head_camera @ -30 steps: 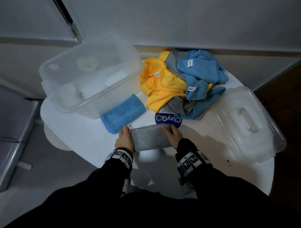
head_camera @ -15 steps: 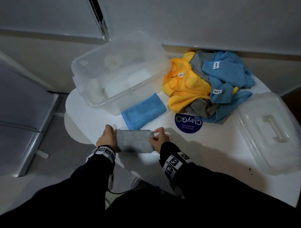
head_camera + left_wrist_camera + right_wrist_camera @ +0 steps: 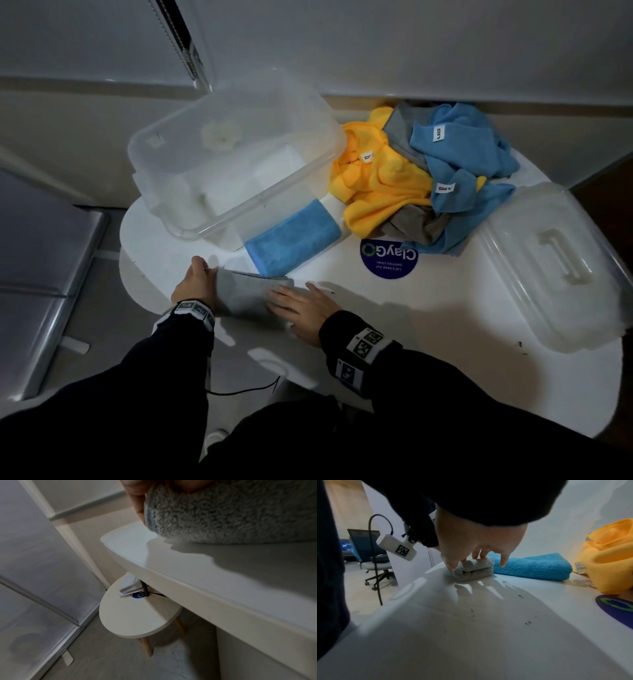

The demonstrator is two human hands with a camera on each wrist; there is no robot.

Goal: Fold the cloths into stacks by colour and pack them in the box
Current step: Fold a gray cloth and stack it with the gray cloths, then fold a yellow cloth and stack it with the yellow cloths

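Note:
A folded grey cloth [image 3: 245, 294] lies near the front left edge of the white table [image 3: 428, 329]. My left hand [image 3: 194, 286] grips its left end, thumb and fingers round the fluffy fold [image 3: 231, 512]. My right hand [image 3: 301, 305] lies flat with straight fingers on its right end [image 3: 474, 568]. A folded blue cloth [image 3: 294, 238] rests just behind, against the clear plastic box [image 3: 233, 157]. A loose heap of yellow [image 3: 380, 185], blue [image 3: 462, 150] and grey cloths fills the back of the table.
The box's clear lid [image 3: 551, 263] lies at the right edge of the table. A round blue sticker [image 3: 388, 260] marks the table's middle. A lower small round table [image 3: 137, 615] stands under the left edge. An office chair [image 3: 371, 561] stands off to the left.
Both hands have carried the grey cloth left toward the table's edge. The right hand went from pinching its end to lying flat on it. The head view swung left.

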